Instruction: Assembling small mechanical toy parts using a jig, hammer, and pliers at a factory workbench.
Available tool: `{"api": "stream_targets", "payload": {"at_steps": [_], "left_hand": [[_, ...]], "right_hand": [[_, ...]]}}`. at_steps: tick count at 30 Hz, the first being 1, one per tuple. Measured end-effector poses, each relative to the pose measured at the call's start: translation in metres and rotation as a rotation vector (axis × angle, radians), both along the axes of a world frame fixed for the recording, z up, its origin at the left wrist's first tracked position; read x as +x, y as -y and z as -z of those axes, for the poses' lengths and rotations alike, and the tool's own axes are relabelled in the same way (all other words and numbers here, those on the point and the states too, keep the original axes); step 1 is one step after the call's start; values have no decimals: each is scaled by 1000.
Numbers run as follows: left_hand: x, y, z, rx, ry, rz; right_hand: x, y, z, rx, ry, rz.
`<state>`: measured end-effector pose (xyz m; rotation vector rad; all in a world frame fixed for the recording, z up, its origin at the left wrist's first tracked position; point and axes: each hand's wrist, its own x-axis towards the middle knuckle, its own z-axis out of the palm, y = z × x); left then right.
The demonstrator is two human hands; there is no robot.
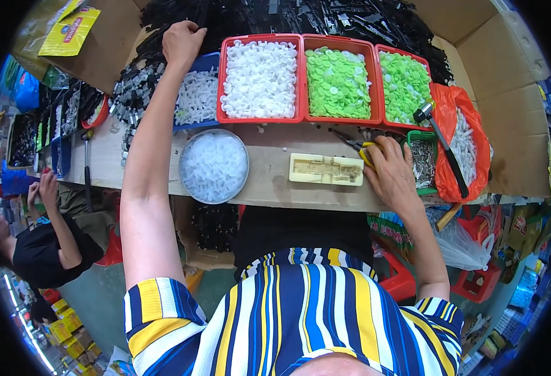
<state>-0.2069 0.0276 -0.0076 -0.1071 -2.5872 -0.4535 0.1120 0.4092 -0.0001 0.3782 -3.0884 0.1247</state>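
On the workbench (275,182), the right hand (391,172) fingers curl over yellow-handled pliers (357,145) lying left-right; left hand (181,41) grips black parts (163,19).

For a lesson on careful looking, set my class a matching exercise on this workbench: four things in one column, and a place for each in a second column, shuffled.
Things
1. left hand
2. right hand
3. hammer
4. round tub of clear caps

Places
A. lying across the orange bag
B. on the table's near edge, below the blue tray
C. far back, on the pile of black parts
D. on the yellow-handled pliers, beside the cream block

Pairs: 1-C, 2-D, 3-A, 4-B
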Motion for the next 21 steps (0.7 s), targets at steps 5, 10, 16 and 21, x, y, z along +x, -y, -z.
{"api": "stream_targets", "payload": {"at_steps": [5, 10, 16, 21], "left_hand": [[27, 2, -16, 137, 49, 20], [40, 11, -13, 208, 32, 148], [52, 11, -10, 428, 7, 178], [68, 3, -19, 610, -69, 228]], "right_hand": [[-5, -7, -9, -116, 0, -32], [-17, -4, -14, -142, -89, -51], [-29, 11, -36, -163, -156, -70], [-35, 22, -43, -129, -231, -91]]}}
